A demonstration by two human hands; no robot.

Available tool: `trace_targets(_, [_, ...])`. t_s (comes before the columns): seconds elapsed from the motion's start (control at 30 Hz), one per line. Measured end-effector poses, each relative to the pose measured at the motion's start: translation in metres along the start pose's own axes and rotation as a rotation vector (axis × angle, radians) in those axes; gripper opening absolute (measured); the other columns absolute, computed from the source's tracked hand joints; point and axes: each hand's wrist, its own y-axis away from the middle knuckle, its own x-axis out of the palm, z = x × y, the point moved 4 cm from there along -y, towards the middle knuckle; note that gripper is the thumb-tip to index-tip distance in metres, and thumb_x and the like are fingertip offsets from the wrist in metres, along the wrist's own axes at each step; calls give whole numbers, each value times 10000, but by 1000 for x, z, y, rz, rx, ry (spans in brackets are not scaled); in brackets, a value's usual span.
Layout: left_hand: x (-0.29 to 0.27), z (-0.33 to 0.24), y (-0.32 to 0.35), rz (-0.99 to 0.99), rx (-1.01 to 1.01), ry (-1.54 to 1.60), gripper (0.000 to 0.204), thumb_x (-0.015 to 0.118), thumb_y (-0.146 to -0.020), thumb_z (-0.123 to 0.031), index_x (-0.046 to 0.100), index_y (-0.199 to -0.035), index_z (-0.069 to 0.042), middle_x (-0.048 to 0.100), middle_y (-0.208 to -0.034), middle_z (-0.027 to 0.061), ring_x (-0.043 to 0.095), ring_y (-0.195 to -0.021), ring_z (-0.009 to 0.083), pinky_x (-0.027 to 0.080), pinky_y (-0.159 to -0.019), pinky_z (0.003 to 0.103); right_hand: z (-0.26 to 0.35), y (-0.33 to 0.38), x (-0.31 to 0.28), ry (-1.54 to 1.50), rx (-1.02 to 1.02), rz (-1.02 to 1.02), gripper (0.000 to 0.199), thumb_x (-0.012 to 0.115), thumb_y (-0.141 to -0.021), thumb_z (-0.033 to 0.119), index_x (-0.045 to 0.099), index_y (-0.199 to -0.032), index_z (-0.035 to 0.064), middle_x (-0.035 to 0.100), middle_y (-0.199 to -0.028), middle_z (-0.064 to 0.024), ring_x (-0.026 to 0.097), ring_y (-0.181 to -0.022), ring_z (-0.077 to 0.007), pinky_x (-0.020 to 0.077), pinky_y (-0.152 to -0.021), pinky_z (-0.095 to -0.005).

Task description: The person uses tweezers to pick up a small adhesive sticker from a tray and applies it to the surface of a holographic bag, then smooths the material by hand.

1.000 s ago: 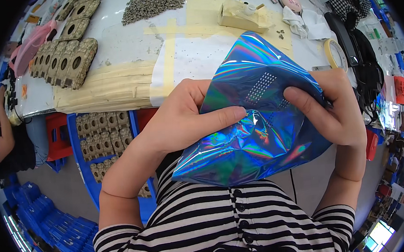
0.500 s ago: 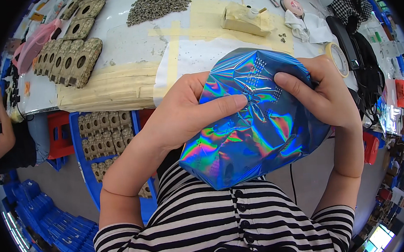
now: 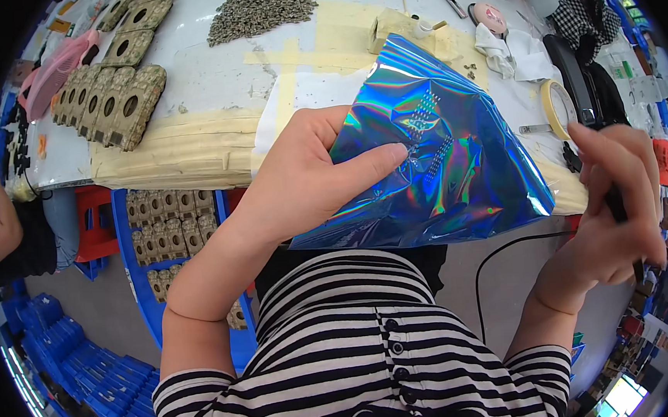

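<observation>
A shiny blue holographic bag (image 3: pixel 463 176) with rows of small dots hangs over the table's front edge, tilted. My left hand (image 3: pixel 312 171) grips it at its left side, thumb on top and fingers behind. Out to the right, apart from the bag, my right hand (image 3: pixel 620 204) is raised with its fingers curled round a slim black tool (image 3: pixel 616 203). Motion blur and the fingers hide most of that tool, so its kind is unclear. A black cable (image 3: pixel 480 283) curves up from below toward this hand; whether they join cannot be seen.
Camouflage-patterned cases (image 3: pixel 122 107) stand in a row at left, near a pile of small parts (image 3: pixel 262 10). A taped block (image 3: pixel 391 28), a tape roll (image 3: pixel 558 107) and a black case (image 3: pixel 572 68) lie behind the bag. A blue crate (image 3: pixel 148 299) holds more cases; another person (image 3: pixel 10 223) sits left.
My right hand has let go of the bag and moved right, now round a slim black tool. The bag's right side has spread out. The cable has swung right and up.
</observation>
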Motion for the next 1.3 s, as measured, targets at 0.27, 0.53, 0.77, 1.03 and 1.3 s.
trace_targets(0.27, [2, -3, -11, 30, 38, -68, 214, 647, -910, -121, 679, -1067, 20, 714, -924, 46, 633, -808, 68, 521, -737, 240, -7, 28, 4, -398, -96, -182, 933, 24, -954, 655, 661, -842, -18, 520, -639, -121, 494, -606, -230, 463, -654, -392])
trace_targets(0.53, [3, -3, -16, -16, 22, -52, 191, 671, -903, -118, 677, -1036, 19, 674, -864, 0, 552, -702, 31, 453, -626, 195, -14, 35, 50, -795, 140, -127, 784, 252, -960, 623, 670, -839, -30, 566, -660, -92, 547, -574, -196, 435, -553, -272])
trace_targets(0.77, [-1, 4, -16, -47, 21, -71, 198, 644, -919, -93, 662, -1068, 35, 702, -939, 46, 621, -785, 59, 509, -694, 212, -29, 52, 89, -758, 242, -122, 317, 824, -664, -16, 683, -947, -20, 631, -754, -64, 582, -656, -143, 437, -594, -239])
trace_targets(1.03, [0, 7, -17, -43, -24, 47, 206, 627, -935, -109, 656, -1063, 49, 709, -945, 65, 643, -774, 66, 526, -690, 206, -5, 46, 89, -362, -45, -83, 379, 804, -679, 1, 699, -1043, 3, 707, -916, -138, 687, -803, -242, 540, -738, -306])
trace_targets(1.3, [-4, 7, -17, -46, -58, 51, 203, 623, -940, -128, 663, -1043, 42, 713, -926, 71, 655, -756, 76, 532, -678, 207, -3, 47, 91, -353, -52, -94, 340, 753, -687, -63, 708, -1016, 12, 707, -881, -128, 697, -835, -253, 551, -767, -331])
